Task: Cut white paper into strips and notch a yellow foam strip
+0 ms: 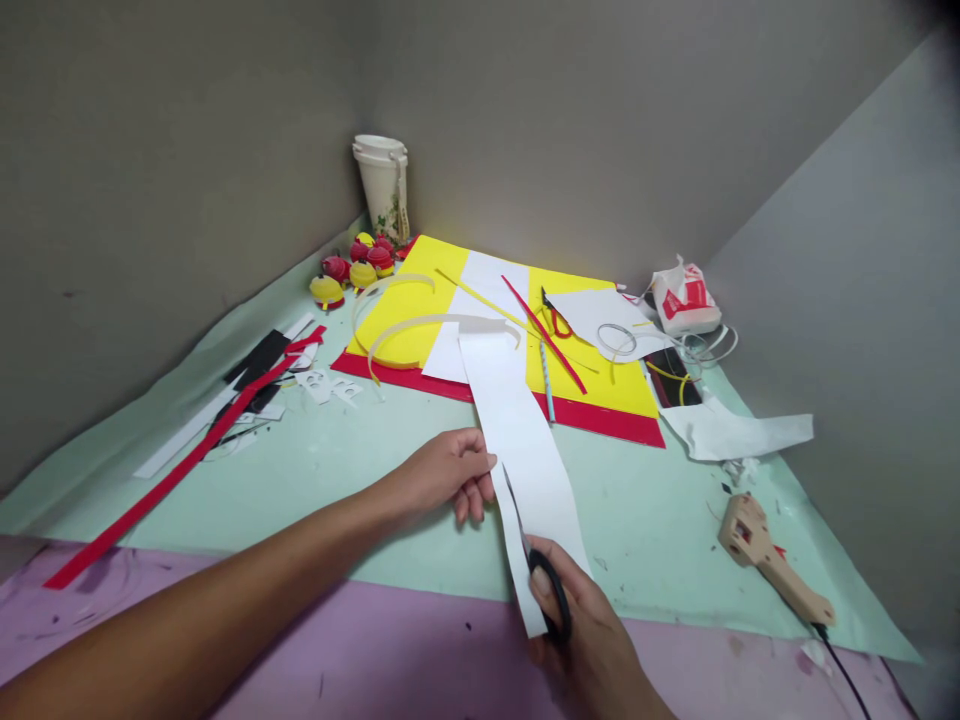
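Lower centre, the right hand (589, 630) grips the black-handled scissors (550, 590), fingers curled through the loops, blades on the white sheet (517, 425)! The left hand (457, 475), half closed, pinches the sheet's left edge mid-frame. Glue gun (776, 560) lies lower right, cup (382, 185) upper centre-left.

2 bare hands meet near the table's front edge. The left hand (474, 475), its arm stretched in from the table's front left corner, pinches with thumb above curled fingers. The right hand (581, 620), lower and closer, has its thumb bent and fingers wrapped in a grip.
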The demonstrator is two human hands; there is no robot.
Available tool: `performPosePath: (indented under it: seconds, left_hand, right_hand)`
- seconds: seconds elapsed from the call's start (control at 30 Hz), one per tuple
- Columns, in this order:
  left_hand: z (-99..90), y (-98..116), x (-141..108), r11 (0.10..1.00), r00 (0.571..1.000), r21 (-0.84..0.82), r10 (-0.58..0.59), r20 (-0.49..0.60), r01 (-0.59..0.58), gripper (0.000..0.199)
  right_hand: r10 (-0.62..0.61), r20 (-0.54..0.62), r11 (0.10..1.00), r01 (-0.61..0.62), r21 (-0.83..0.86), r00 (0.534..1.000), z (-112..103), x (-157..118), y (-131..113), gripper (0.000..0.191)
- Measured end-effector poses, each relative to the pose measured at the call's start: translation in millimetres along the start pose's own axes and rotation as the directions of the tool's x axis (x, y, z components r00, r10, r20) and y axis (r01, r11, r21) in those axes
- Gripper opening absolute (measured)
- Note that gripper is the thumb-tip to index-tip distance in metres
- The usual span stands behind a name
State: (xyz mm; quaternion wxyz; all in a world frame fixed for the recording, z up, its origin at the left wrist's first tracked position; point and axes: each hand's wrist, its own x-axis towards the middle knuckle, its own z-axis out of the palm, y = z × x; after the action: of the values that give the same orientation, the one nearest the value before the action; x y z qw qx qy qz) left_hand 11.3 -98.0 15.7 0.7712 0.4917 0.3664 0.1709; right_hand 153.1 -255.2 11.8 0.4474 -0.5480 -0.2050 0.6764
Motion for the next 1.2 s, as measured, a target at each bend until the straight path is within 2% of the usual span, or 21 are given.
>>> performPosePath:
  seconds: [0.2, 0.33, 0.6, 0.83, 1.03, 1.2]
  left_hand:
    - [-0.3, 1.2, 0.0, 1.000, 1.000, 0.018, 0.002, 0.005, -0.002, 0.018]
    - [0.0, 1.9, 0.0, 1.000, 1.000, 0.027, 0.002, 0.005, -0.003, 0.018]
    - [-1.3, -0.9, 1.9, 1.000, 1.000, 0.017, 0.005, 0.017, -0.005, 0.016]
    - [-1.5, -0.7, 1.1, 1.000, 1.000, 0.024, 0.007, 0.015, -0.008, 0.016]
    - [-1.7, 0.1, 2.0, 1.000, 1.000, 0.032, -0.001, 0.018, 0.000, 0.016]
    - [-1.9, -0.5, 2.5, 0.999, 1.000, 0.040, -0.002, 0.021, 0.001, 0.015]
  right_hand:
    - [-0.006, 0.000, 1.000, 0.006, 0.000, 1.000, 1.7, -0.1, -1.4, 0.042]
    - [-0.046, -0.021, 0.997, 0.045, -0.064, 0.999, 4.0, -1.2, -5.3, 0.043]
    - [-0.018, -0.048, 0.999, 0.016, -0.037, 0.999, 6.5, -3.4, -7.2, 0.048]
    - [-0.014, 0.000, 1.000, 0.014, -0.011, 1.000, 4.9, -3.1, -7.8, 0.043]
    - [0.017, -0.007, 1.000, -0.017, 0.013, 1.000, 3.2, -1.1, -4.9, 0.042]
    - [-0.012, 0.004, 0.999, 0.012, -0.032, 1.000, 3.2, -0.7, -4.7, 0.040]
